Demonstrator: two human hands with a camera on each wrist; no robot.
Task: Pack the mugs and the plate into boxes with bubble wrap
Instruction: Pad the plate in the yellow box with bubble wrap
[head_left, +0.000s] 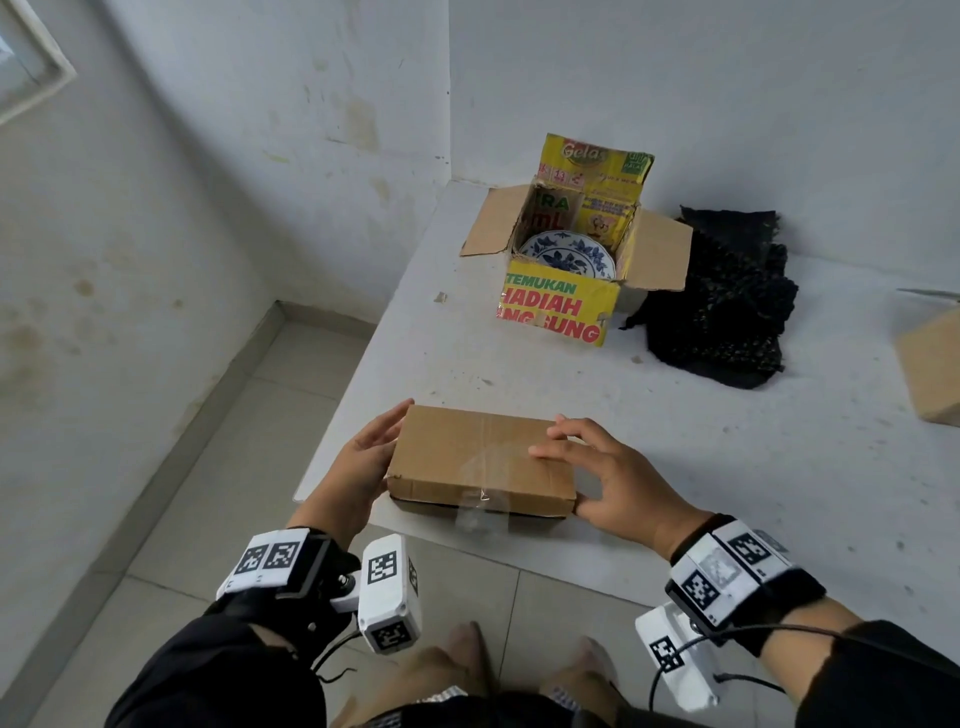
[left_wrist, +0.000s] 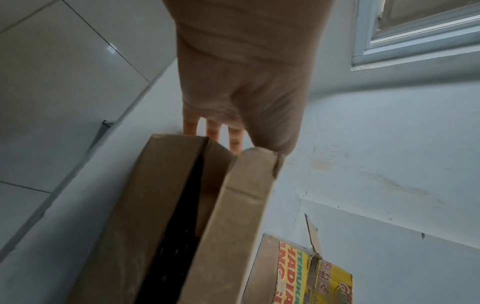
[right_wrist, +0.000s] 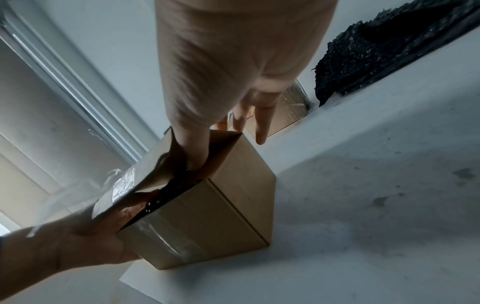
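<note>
While the left hand (head_left: 363, 457) lies flat with straight fingers (left_wrist: 214, 129) against the left end of the plain brown box (head_left: 478, 457), the right hand (head_left: 618, 478) arches over its right end, fingertips on the lid, thumb at the front edge. Lower centre of the head view, this box sits near the tabletop (head_left: 727, 467) edge, its lid slightly ajar over black padding. To close well, press evenly from both ends and seat the flap. Upper centre, the plate (head_left: 569, 254) lies unwrapped inside the yellow box (head_left: 556, 312); black bubble wrap (head_left: 727, 306) is just right of it.
</note>
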